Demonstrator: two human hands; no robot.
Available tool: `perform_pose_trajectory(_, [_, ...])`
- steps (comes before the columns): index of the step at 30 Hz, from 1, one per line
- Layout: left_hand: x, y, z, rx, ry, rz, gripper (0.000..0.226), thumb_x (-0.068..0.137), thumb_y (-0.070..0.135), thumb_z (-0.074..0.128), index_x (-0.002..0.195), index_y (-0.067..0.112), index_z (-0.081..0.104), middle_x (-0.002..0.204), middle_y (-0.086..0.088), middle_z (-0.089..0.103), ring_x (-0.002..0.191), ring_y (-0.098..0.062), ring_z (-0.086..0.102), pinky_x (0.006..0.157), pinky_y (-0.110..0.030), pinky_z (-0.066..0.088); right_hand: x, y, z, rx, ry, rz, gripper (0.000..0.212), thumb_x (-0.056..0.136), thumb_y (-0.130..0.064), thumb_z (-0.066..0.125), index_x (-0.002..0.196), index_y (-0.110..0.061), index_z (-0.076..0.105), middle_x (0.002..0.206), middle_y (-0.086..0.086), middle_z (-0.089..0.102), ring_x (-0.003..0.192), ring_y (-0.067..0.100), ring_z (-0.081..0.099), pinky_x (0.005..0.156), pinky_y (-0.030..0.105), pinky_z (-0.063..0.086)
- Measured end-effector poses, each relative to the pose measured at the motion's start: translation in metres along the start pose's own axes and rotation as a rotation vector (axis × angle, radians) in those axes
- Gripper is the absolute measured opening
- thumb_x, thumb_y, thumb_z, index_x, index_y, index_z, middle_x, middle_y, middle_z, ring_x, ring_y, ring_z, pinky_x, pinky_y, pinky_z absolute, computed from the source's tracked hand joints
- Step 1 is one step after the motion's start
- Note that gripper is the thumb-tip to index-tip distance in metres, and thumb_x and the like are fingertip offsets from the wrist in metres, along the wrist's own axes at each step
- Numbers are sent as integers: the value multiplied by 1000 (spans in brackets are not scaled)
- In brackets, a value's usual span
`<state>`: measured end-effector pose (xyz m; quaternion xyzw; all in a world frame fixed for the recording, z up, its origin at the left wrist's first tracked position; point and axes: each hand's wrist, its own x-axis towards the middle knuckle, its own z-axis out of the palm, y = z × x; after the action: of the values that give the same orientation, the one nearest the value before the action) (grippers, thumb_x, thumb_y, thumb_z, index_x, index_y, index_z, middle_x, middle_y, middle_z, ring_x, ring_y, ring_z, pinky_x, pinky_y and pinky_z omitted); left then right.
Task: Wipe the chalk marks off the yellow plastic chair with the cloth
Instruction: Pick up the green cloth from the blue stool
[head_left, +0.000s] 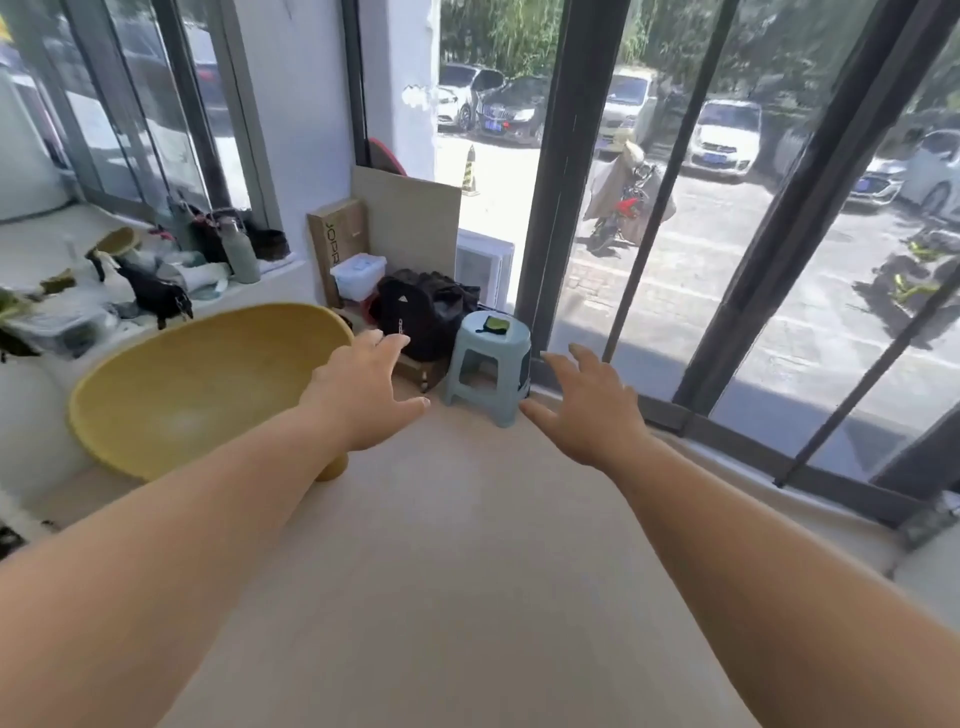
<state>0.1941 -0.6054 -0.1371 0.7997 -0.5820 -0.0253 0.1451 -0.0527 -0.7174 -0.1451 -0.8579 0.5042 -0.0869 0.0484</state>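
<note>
Chair (197, 389) partly behind left hand (363, 395); chalk marks indiscernible; both grips wide, right hand (587, 410) empty.

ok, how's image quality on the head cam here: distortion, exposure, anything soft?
Head view: strong wide-angle bending, the window frames lean and bow; daylight through the glass is bright, the lot outside near washed out; indoor floor evenly lit, no hard shadows; yellow chair shows a pale sheen in its bowl; the windowsill clutter at left is soft; both hands reasonably sharp.
</note>
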Motion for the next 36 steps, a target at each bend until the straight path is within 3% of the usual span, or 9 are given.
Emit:
perform_pose_trajectory(6, [150,-24,51,-22,-38,-37,84,85,61,60,153,26,26,160,-5,28,143,-31,33,109,-52,39,140,25,49,-33,-60,-1,77,93,-70,48,158,-37,22,169,3,16,152,32,23,119,62,25])
perform_pose_trajectory(17, [472,-72,113,41,-194,66,85,85,64,59,153,26,27,157,-4,34,140,-32,37,109,-53,39,436,42,103,7,-145,109,77,94,-69,46,158,-35,21,169,4,18,153,31,21,121,59,24])
perform_pose_trajectory(23, [622,-65,169,76,-261,75,84,83,65,58,152,27,28,155,-4,36,136,-31,40,106,-52,41,574,100,146,37,-207,163,77,93,-69,47,158,-36,23,168,3,18,152,31,22,120,60,24])
perform_pose_trajectory(36, [886,-45,291,5,-403,-164,74,88,58,56,151,27,30,144,-3,45,129,-29,46,101,-46,44,890,227,222,54,-444,99,75,93,-66,49,157,-35,27,165,5,23,149,31,28,118,59,29])
